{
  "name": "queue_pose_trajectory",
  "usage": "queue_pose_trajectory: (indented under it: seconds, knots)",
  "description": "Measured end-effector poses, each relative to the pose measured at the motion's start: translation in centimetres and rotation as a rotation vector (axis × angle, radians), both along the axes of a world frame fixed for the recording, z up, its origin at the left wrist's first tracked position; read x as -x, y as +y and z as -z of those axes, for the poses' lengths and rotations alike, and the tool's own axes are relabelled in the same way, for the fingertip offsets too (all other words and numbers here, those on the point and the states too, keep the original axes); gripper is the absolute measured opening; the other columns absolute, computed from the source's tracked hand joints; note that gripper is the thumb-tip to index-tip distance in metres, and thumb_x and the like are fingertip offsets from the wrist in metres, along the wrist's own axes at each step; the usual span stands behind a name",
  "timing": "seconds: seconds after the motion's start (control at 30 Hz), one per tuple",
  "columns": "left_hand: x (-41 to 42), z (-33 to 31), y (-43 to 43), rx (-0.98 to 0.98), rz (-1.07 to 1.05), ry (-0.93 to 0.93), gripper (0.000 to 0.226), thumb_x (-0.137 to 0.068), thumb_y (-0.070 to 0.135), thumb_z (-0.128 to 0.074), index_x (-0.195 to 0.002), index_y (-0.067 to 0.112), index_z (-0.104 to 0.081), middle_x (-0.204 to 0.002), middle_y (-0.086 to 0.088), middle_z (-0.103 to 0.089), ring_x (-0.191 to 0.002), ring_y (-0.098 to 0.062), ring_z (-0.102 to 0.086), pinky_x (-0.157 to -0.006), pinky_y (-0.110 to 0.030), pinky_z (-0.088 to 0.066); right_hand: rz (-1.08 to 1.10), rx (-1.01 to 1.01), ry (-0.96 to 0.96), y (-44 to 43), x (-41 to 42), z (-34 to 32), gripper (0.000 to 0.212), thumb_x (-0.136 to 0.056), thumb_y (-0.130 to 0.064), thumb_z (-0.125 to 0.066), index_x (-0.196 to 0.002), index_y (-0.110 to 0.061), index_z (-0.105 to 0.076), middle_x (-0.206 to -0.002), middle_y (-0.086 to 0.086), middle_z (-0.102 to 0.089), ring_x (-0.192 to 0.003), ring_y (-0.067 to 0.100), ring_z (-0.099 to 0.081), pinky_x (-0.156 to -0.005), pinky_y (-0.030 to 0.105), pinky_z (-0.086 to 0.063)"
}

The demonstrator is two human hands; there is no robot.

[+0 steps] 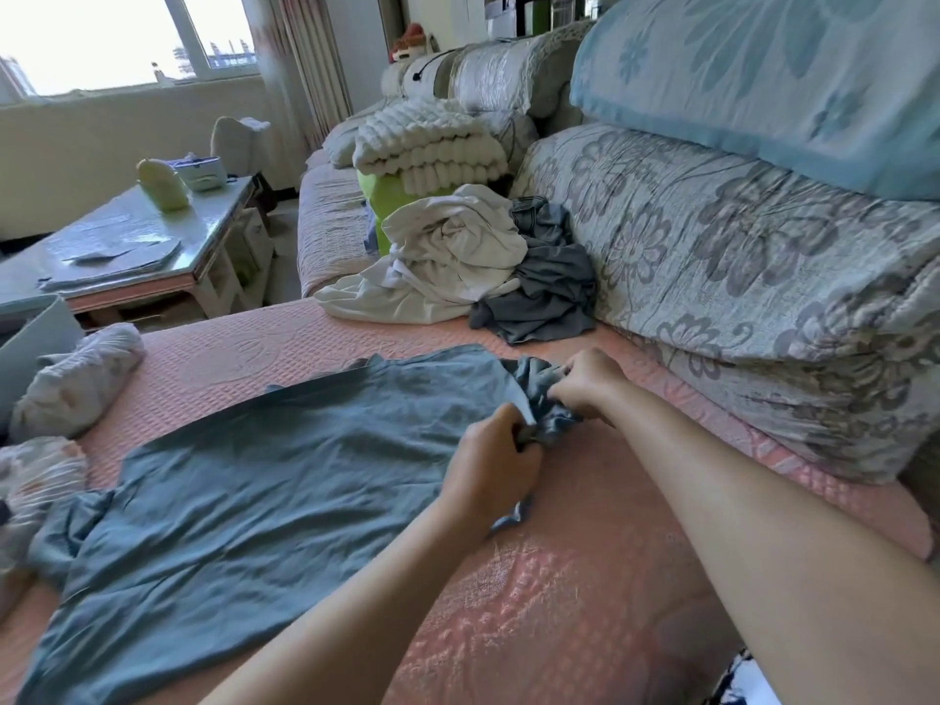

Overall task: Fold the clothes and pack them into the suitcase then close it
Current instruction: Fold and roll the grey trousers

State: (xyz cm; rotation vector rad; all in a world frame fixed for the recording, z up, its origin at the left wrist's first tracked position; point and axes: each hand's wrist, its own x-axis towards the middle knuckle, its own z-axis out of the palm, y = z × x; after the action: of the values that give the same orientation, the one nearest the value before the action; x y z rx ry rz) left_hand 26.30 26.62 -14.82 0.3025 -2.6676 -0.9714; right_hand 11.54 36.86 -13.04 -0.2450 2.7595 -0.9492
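As left hand (489,463) and right hand (586,385) pinch blue shirt (254,475), pink sofa (559,613)

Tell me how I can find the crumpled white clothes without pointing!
Look at the big flowery sofa cushion, then down to the pink seat cover in front of it. A heap lies there, beyond the spread-out blue-grey shirt. The white clothes are the pale, scrunched left part; the dark grey garment touches their right side.
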Motion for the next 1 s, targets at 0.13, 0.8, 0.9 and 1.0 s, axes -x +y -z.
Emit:
queue_pose_trajectory:
  seconds: [0.13, 0.8, 0.9, 1.0]
  knots:
    - [-3.5, -0.6, -3.6, -0.194, -0.159, 0.023, 0.012, -0.082, 0.019, -0.059, -0.077, 0.02, -0.048, -0.069, -0.002, -0.058, -0.062, -0.023, -0.056, -0.053, -0.04, -0.043, -0.112, 0.415, 0.047, -3.7, -2.9, -2.7, 0.007, -0.085, -0.018, -0.071, -0.091, -0.021, -0.072, -0.084, -0.002, -0.07, -0.079, 0.018, -0.067, -0.074, 0.032, -0.056]
    - [-13.5, -3.4, -20.4, 0.537, -0.331, -0.305, 0.02, -0.086, 0.035, -0.051, -0.102, 0.024, -0.053, -0.107, 0.002, -0.06, -0.103, -0.022, -0.058, -0.07, -0.031, -0.042, -0.714, -0.12, 0.049, -14.3, -13.4, -1.1, 0.042, -0.088, -0.019, -0.064, -0.129, -0.027, -0.063, -0.127, -0.004, -0.066, -0.111, 0.011, -0.061, -0.092, 0.018, -0.044]
    - [-13.3, -1.5, -22.9, 0.616, -0.011, -0.459, 0.058, -0.077, 0.024, -0.062, -0.13, 0.036, -0.04, -0.137, 0.003, -0.035, -0.131, -0.022, -0.032, -0.095, -0.04, -0.04, -0.78, -0.216, 0.124, -14.1, -14.3, -0.6, 0.055, -0.083, -0.023, -0.066, -0.137, -0.035, -0.056, -0.142, -0.007, -0.055, -0.126, 0.013, -0.054, -0.106, 0.024, -0.041]
    - [-13.1, 0.6, -24.7, 0.545, 0.093, -0.535, 0.074, -0.072, 0.028, -0.063, -0.136, 0.052, -0.032, -0.141, 0.007, -0.031, -0.131, -0.023, -0.03, -0.102, -0.048, -0.04, -0.906, -0.324, 0.206, -14.6, -15.3, -0.7, 0.074, -0.083, -0.03, -0.068, -0.15, -0.04, -0.039, -0.163, -0.004, -0.026, -0.148, 0.016, -0.026, -0.119, 0.029, -0.02]
